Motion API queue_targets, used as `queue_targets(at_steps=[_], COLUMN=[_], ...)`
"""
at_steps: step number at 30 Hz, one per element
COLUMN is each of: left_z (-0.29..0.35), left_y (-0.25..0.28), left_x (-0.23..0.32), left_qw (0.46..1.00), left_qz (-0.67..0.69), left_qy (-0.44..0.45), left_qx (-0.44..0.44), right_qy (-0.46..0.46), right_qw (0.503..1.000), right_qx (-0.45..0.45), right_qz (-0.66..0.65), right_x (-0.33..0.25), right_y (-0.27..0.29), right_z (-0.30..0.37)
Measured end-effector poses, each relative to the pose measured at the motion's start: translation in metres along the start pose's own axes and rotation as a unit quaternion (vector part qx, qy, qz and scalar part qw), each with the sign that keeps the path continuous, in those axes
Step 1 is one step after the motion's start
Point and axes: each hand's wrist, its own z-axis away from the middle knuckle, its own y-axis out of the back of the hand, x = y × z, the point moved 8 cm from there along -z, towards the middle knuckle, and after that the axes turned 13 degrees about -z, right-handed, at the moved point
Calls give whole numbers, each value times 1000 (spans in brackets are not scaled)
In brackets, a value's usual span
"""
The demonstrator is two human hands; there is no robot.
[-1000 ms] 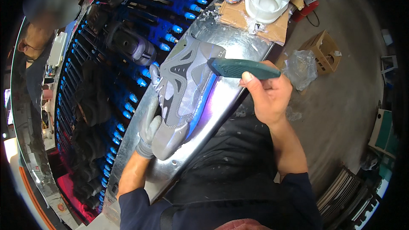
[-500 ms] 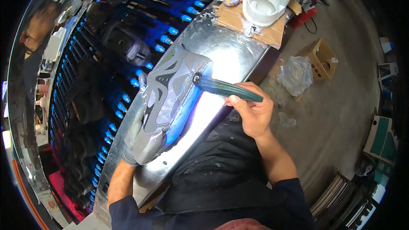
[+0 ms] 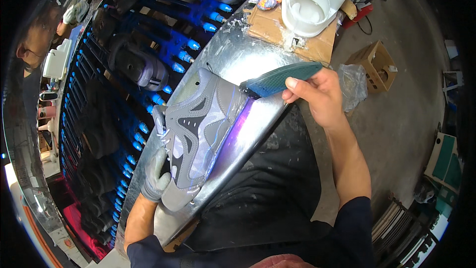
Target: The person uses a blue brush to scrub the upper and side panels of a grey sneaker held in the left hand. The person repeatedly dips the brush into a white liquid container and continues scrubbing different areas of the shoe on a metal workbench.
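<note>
A grey shoe upper [image 3: 203, 129] with black inserts lies tilted over the metal ledge, its lower edge lit violet. My left hand [image 3: 157, 178], in a grey glove, grips the shoe from its lace side near the toe; part of the fingers is hidden behind it. Bare, my right hand [image 3: 325, 94] pinches the wide green handle of a brush [image 3: 285, 77] between thumb and fingers. The brush's dark tip meets the shoe's lower edge at the heel.
Beyond the metal ledge [image 3: 225, 44] runs a rack of blue-tipped rods [image 3: 191, 44] carrying another dark shoe [image 3: 139, 67]. A white container [image 3: 307, 12] stands on cardboard [image 3: 267, 25]. On the floor at right are a carton [image 3: 372, 67] and plastic bag [image 3: 352, 87]. Another person shows at far left.
The brush has swung up and right with my right hand, its broad handle face now showing. The shoe has turned, showing more of its side. My left hand has shifted with it.
</note>
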Motion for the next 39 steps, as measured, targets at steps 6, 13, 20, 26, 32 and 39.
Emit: queue_targets(at_steps=[6,13,20,26,32,39], left_z=[-3,2,-9,-9,-15,-11], left_y=[3,-4,-1,-6,-4,-6], left_x=[3,-16,-1,-6,-3,-9], left_qw=[1000,999,1000,999,1000,1000], left_qz=[-13,13,6,27,12,17], left_qy=[-5,34,11,18,-10,-3], left_qx=[-3,19,18,15,17,20], right_qy=[-1,223,320,360,371,363], right_qw=[1000,952,907,887,882,885], right_qx=[-30,-68,-61,-72,-95,-124], right_qz=[-4,199,266,279,275,262], right_x=[-2,-48,-42,-38,-38,-29], right_y=[-7,-50,-73,-87,-89,-92], right_z=[-5,33,69,78,78,83])
